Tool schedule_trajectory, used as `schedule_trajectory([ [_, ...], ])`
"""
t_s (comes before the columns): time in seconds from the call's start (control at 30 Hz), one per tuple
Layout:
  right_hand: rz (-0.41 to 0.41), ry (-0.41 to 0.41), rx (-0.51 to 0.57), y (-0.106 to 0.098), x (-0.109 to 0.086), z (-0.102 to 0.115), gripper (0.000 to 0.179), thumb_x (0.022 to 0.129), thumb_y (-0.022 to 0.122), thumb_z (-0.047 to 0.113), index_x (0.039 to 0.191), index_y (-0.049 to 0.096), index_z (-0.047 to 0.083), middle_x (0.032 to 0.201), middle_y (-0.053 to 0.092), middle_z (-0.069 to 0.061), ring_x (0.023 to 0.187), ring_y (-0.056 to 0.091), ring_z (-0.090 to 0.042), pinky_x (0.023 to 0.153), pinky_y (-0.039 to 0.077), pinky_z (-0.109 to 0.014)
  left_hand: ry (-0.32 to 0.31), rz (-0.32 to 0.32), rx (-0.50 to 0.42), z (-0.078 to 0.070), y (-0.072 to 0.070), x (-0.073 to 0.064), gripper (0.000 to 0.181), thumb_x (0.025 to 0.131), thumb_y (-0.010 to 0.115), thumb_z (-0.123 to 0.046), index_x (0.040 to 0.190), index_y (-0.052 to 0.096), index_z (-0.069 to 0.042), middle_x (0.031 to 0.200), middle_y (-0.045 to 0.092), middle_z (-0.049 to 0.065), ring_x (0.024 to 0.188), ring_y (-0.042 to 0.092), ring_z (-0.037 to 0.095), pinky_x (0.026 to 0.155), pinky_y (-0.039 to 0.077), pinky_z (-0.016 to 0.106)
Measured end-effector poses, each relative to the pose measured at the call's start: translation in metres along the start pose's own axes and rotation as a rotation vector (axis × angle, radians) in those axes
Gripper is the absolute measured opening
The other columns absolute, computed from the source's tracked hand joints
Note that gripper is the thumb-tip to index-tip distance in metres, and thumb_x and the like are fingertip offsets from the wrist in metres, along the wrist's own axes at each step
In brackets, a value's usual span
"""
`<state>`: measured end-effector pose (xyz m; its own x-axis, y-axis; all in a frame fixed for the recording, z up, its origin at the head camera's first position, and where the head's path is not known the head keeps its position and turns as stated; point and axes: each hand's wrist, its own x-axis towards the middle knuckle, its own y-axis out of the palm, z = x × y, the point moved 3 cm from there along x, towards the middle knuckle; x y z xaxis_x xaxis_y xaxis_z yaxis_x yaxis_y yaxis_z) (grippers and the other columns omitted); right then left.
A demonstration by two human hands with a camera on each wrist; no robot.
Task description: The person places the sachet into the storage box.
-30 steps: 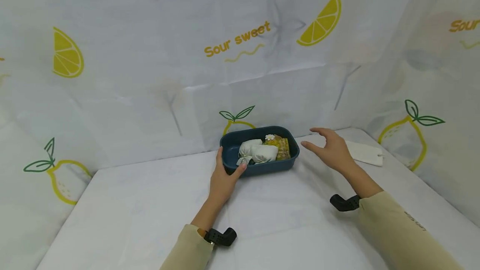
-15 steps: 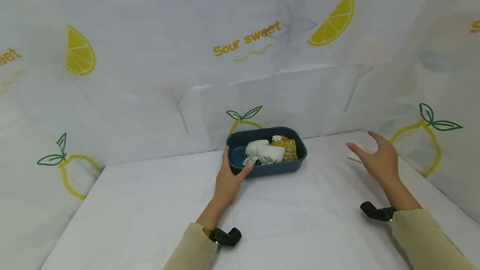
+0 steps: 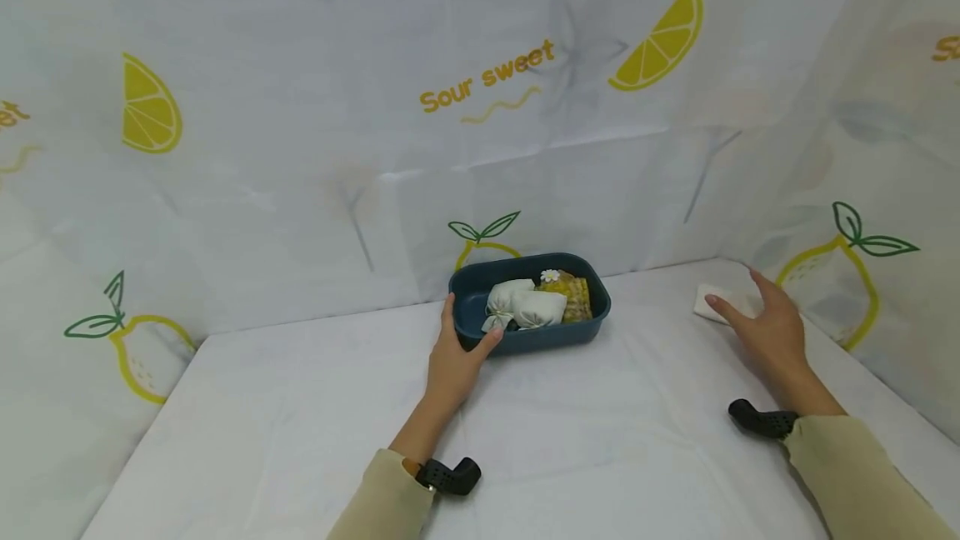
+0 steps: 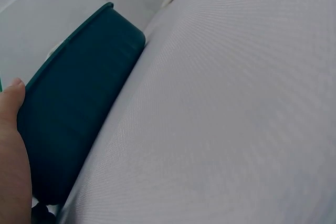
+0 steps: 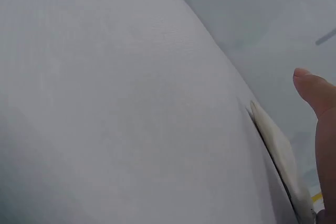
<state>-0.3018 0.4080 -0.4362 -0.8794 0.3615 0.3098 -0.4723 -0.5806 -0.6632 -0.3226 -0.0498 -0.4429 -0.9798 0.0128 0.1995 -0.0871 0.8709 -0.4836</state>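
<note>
Near the back of the table stands a dark blue oblong box [image 3: 544, 338]. In it lie two pale tied cloth sachets [image 3: 539, 309] and a clear yellowish packet [image 3: 577, 300] with a white daisy [image 3: 551, 276] on it. My left hand [image 3: 453, 365] grips the box's left front corner, fingers along the end and thumb at the front rim. The left wrist view shows that thumb [image 4: 13, 100] against the box wall. My right hand [image 3: 772, 340], thumb and fingers spread apart, is over a flat white piece [image 3: 708, 300], partly hidden by the hand. In the right wrist view the thumb [image 5: 315, 90] is apart from it.
A white cloth [image 3: 337, 423] covers the table. Behind it hangs a white sheet [image 3: 300, 248] with lemon prints, close to the box's back side; the same print closes off the right side.
My right hand has moved right, from beside the box to the flat white piece, and come lower over it. My left hand stays on the box. The head view has shifted slightly.
</note>
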Motion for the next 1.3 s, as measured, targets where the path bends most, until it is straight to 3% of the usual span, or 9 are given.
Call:
schedule_trajectory([
  [0.1,0.043,-0.007,-0.035,0.004,0.003,-0.003,0.097,0.098,0.058,0.051,0.162,0.006,0.0,0.161,0.017,-0.037,0.144,0.022,-0.061,0.113,0.023,-0.073,-0.01,-0.001,0.001,0.0,-0.002,0.0,0.101,0.087,0.066,-0.067,0.164,0.012,-0.03,0.166,0.031,0.011,0.148,0.039,0.038,0.116,0.035,0.063],
  [0.23,0.081,0.007,-0.099,0.007,0.006,-0.005,0.101,0.097,0.056,0.057,0.162,0.002,0.0,0.152,0.032,-0.041,0.133,0.034,-0.064,0.104,0.031,-0.072,-0.007,-0.001,0.004,-0.001,-0.004,0.0,0.101,0.088,0.066,-0.066,0.164,0.012,-0.028,0.166,0.03,0.011,0.149,0.039,0.038,0.116,0.035,0.063],
  [0.43,0.051,-0.059,-0.167,0.009,0.007,-0.002,0.093,0.095,0.061,0.056,0.155,0.027,-0.007,0.128,0.053,-0.04,0.113,0.05,-0.058,0.088,0.04,-0.065,-0.013,-0.006,0.01,-0.002,-0.005,0.001,0.1,0.087,0.066,-0.067,0.163,0.012,-0.031,0.166,0.031,0.012,0.148,0.04,0.038,0.115,0.036,0.063],
  [0.57,0.07,-0.09,-0.212,0.012,0.008,-0.003,0.095,0.091,0.066,0.058,0.153,0.035,-0.005,0.133,0.049,-0.041,0.117,0.046,-0.059,0.088,0.04,-0.067,-0.016,-0.008,0.015,-0.002,-0.005,0.001,0.1,0.087,0.066,-0.067,0.163,0.011,-0.032,0.166,0.03,0.011,0.148,0.04,0.038,0.115,0.036,0.063],
  [0.7,0.124,-0.096,-0.247,0.012,0.007,-0.004,0.103,0.088,0.068,0.061,0.157,0.028,-0.003,0.148,0.035,-0.043,0.129,0.036,-0.064,0.097,0.036,-0.074,-0.014,-0.01,0.018,-0.001,-0.005,0.001,0.1,0.087,0.066,-0.067,0.163,0.011,-0.032,0.167,0.03,0.011,0.148,0.04,0.038,0.115,0.036,0.062],
  [0.8,0.145,-0.087,-0.262,0.011,0.005,-0.003,0.105,0.088,0.067,0.062,0.159,0.022,-0.002,0.148,0.035,-0.043,0.128,0.038,-0.063,0.095,0.039,-0.073,-0.01,-0.01,0.014,0.0,-0.005,0.002,0.1,0.087,0.066,-0.066,0.163,0.011,-0.032,0.167,0.03,0.011,0.148,0.039,0.038,0.116,0.036,0.062],
  [0.9,0.144,-0.09,-0.282,0.009,0.001,-0.001,0.102,0.089,0.067,0.062,0.158,0.024,0.0,0.145,0.039,-0.044,0.122,0.044,-0.063,0.086,0.044,-0.068,-0.004,-0.004,0.011,0.0,-0.003,0.002,0.1,0.087,0.066,-0.066,0.164,0.011,-0.031,0.167,0.029,0.011,0.149,0.038,0.037,0.116,0.035,0.062],
  [1.1,0.08,-0.15,-0.269,0.008,-0.004,0.003,0.081,0.089,0.072,0.052,0.151,0.045,0.007,0.137,0.049,-0.041,0.107,0.057,-0.059,0.068,0.044,-0.05,-0.005,0.002,0.009,0.0,-0.002,0.0,0.1,0.088,0.066,-0.066,0.164,0.011,-0.029,0.166,0.03,0.012,0.149,0.038,0.037,0.117,0.035,0.062],
  [1.3,0.023,-0.229,-0.196,0.008,-0.006,0.007,0.062,0.09,0.078,0.029,0.142,0.056,0.006,0.123,0.062,-0.039,0.075,0.054,-0.033,0.061,0.036,-0.032,-0.002,0.004,0.007,-0.002,-0.001,0.0,0.1,0.088,0.066,-0.066,0.164,0.011,-0.031,0.167,0.03,0.011,0.15,0.037,0.036,0.118,0.034,0.061],
])
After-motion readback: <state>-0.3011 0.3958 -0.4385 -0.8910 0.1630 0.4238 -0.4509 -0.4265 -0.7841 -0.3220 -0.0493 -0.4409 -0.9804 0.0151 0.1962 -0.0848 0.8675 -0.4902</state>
